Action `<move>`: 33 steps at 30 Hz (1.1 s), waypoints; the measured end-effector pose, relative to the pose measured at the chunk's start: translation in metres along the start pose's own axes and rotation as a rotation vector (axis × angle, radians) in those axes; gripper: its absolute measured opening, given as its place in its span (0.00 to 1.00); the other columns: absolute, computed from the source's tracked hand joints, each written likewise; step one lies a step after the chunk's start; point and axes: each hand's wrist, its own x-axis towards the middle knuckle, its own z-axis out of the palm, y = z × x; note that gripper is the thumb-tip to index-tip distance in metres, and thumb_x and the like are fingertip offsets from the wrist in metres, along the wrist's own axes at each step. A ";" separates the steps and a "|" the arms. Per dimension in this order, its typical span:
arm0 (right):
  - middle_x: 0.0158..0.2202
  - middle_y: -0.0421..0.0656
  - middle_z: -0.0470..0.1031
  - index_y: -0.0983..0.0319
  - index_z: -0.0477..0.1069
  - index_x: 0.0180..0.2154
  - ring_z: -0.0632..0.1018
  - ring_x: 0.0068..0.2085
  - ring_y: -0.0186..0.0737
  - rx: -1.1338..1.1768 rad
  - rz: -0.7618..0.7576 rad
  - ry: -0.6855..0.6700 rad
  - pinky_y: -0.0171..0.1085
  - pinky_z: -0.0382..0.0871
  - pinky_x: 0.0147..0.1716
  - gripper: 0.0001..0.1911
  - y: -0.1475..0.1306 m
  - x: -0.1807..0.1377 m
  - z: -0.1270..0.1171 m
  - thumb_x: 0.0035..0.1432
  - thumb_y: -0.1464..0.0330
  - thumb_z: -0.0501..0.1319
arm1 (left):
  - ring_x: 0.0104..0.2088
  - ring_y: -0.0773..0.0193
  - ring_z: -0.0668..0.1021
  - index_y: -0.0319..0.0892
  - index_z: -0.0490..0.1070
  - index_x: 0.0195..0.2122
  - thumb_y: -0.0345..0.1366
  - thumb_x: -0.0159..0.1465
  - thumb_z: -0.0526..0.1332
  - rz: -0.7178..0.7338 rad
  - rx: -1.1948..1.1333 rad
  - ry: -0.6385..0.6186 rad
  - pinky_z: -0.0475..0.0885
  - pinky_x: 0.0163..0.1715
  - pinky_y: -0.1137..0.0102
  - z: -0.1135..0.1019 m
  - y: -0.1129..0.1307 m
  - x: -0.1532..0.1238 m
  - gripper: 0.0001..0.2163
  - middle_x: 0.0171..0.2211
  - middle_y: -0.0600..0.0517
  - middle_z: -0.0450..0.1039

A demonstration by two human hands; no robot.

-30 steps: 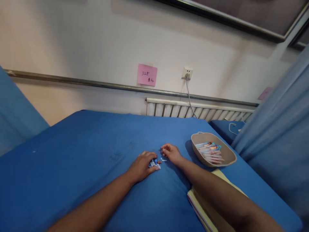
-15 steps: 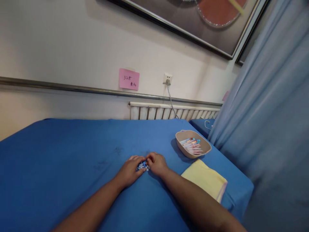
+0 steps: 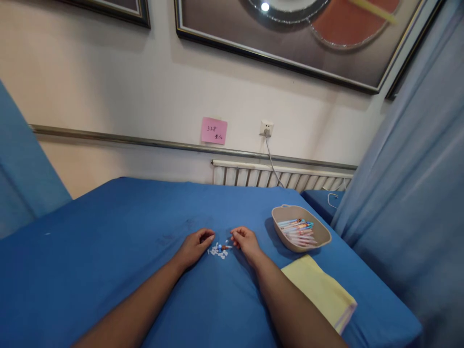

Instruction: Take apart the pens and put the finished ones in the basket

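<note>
Your left hand (image 3: 197,247) rests on the blue sheet (image 3: 119,241), fingers loosely curled; whether anything sits under the thumb cannot be told from here. Across from it, your right hand (image 3: 246,241) holds its fingertips close together, and whether they grip a piece is too small to tell. Between the two lies a scatter of small white pieces (image 3: 220,253), at three o'clock from the left hand, with a blue piece (image 3: 219,247) and a brown piece (image 3: 226,247) among them. One stray white bit (image 3: 226,241) lies at one o'clock from the heap, near your right fingertips. A sweep of either hand could spread the loose heap; a tug on the soft sheet could shift every piece. At about half past two from your right hand, the beige basket (image 3: 322,235) carries pens (image 3: 297,233); a swinging forearm could rumple the yellow cloth (image 3: 319,290) at four o'clock.
</note>
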 end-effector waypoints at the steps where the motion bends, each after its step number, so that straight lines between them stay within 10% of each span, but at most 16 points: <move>1: 0.22 0.38 0.71 0.64 0.70 0.31 0.67 0.19 0.29 0.009 0.008 -0.016 0.29 0.57 0.18 0.15 0.000 0.000 0.000 0.47 0.58 0.61 | 0.36 0.57 0.77 0.38 0.72 0.39 0.47 0.59 0.55 0.002 0.008 -0.004 0.71 0.39 0.65 0.000 0.001 0.000 0.18 0.35 0.48 0.77; 33: 0.28 0.38 0.77 0.58 0.74 0.33 0.75 0.30 0.34 -0.430 -0.125 -0.206 0.31 0.65 0.29 0.07 0.013 0.003 0.004 0.55 0.70 0.57 | 0.43 0.58 0.75 0.44 0.73 0.40 0.44 0.60 0.55 0.093 0.160 -0.178 0.68 0.46 0.66 -0.008 0.001 0.004 0.13 0.40 0.49 0.75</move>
